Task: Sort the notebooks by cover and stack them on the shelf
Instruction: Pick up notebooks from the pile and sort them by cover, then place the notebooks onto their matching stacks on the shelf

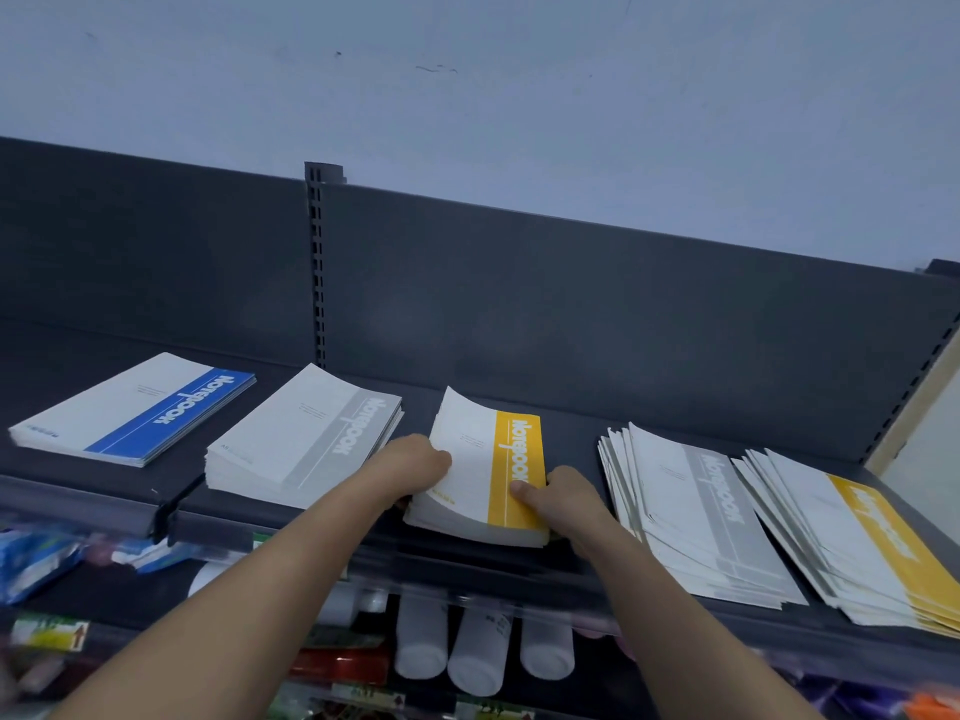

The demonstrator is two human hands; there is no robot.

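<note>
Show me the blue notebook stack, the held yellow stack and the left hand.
blue notebook stack (166, 410): head view, blue cover band.
held yellow stack (517, 454): head view, yellow cover band.
left hand (415, 462): head view, back of hand.

Both hands (415, 462) (563, 493) grip the yellow notebook stack (483, 470) on shelf (571, 444).

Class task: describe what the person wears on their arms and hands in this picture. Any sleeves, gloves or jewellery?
Nothing worn shows. The left forearm and right forearm are bare to the frame's edge, with no sleeve in sight. The left hand and right hand are ungloved; no watch, bracelet or ring shows.
</note>
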